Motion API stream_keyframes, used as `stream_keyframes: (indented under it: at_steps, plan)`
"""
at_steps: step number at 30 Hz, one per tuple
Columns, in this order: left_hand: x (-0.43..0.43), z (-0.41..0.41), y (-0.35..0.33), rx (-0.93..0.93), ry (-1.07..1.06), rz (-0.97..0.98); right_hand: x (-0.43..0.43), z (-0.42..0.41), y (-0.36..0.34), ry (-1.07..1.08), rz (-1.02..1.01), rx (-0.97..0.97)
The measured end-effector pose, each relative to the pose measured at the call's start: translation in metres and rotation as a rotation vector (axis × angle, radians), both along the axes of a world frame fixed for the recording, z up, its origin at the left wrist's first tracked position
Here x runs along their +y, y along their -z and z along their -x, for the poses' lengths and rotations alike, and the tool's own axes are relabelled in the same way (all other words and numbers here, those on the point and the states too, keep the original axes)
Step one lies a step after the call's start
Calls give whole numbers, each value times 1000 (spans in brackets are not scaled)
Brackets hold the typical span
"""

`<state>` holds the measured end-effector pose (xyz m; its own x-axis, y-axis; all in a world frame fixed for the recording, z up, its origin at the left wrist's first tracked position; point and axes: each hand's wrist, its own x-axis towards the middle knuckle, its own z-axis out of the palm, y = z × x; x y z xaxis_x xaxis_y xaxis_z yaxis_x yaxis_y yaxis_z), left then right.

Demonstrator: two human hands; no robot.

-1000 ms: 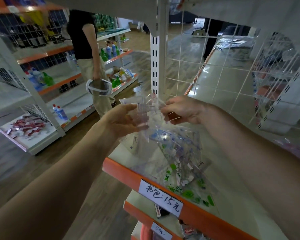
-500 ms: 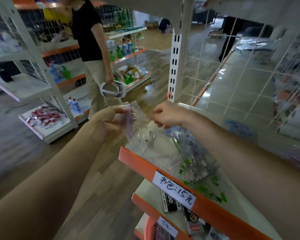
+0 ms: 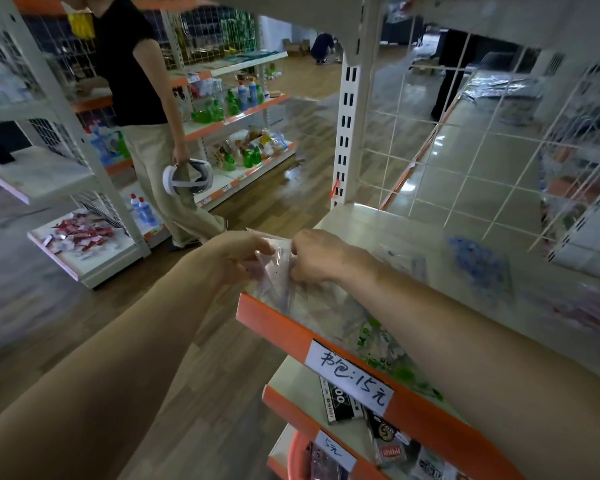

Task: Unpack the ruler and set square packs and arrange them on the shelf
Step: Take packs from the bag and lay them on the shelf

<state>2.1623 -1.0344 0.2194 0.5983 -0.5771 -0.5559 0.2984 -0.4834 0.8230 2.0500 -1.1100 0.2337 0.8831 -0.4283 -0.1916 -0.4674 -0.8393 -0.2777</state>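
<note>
A clear plastic bag [image 3: 281,282] full of ruler and set square packs lies on the white shelf [image 3: 378,230] with an orange front edge. Its open top sticks up at the shelf's left corner. My left hand [image 3: 236,258] pinches the left side of the bag's mouth. My right hand [image 3: 317,254] grips the right side of it, fingers curled into the plastic. The packs inside, with green and purple print [image 3: 374,337], lie under my right forearm. More blue-printed packs [image 3: 478,265] lie flat farther back on the shelf.
A white wire grid [image 3: 499,161] backs the shelf and a slotted post [image 3: 345,133] stands at its left corner. A price label [image 3: 352,374] is on the orange edge. Lower shelves hold small items [image 3: 340,400]. A person [image 3: 142,109] carrying a headset stands in the aisle.
The bag's mouth has come down from in front of the post to the shelf's corner, with both hands still on it. The view has shifted left and downward. The person in the aisle has stepped closer.
</note>
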Motion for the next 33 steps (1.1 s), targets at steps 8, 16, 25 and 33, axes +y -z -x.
stream_keyframes:
  at_steps: [8,16,25,33]
  plan:
    - [7,-16,-8,-121,-17,40,7,-1,-10,100,-480,-110]
    - [14,-23,1,-41,-202,116,-12,37,-17,9,-267,72]
    - [13,-18,-11,188,-218,206,-25,20,2,-106,-2,157]
    - [30,-35,-4,242,-197,253,-45,-21,17,-84,54,98]
